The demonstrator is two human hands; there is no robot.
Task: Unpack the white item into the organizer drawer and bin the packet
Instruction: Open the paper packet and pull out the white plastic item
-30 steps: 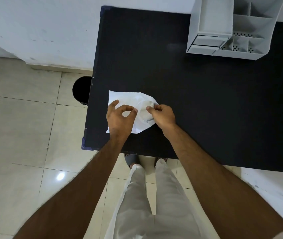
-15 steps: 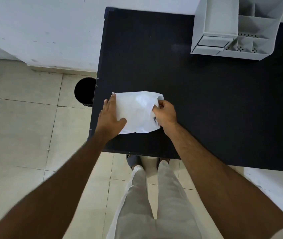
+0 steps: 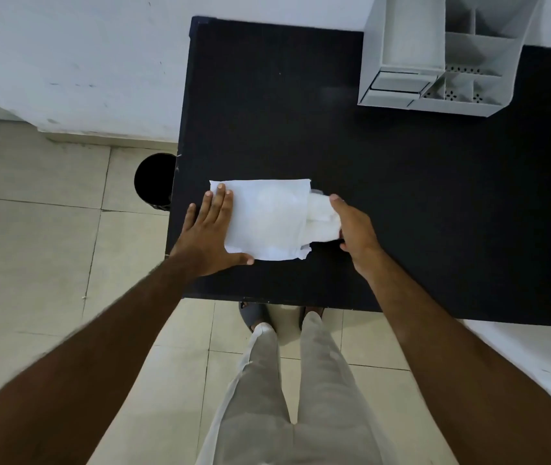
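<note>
White paper packet (image 3: pixel 267 219) lies flat near the front left of the black table (image 3: pixel 401 196). Left hand (image 3: pixel 208 234) presses its left end, fingers spread flat. Right hand (image 3: pixel 354 229) grips the white item (image 3: pixel 322 218) sticking out of the packet's right end. Beyond, a grey organizer (image 3: pixel 435 62) stands at the table's back; a black bin (image 3: pixel 154 181) sits on the floor at left.

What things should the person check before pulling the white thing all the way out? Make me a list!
1. Left hand flat on the packet, pinning it: ok.
2. Right hand gripping the white item: ok.
3. Item fully out of the packet: not ok, only partly out.
4. Organizer drawer open: not ok, looks shut.
5. Bin in reach beside the table: ok.
6. Bin has room: cannot tell, too dark inside.
</note>
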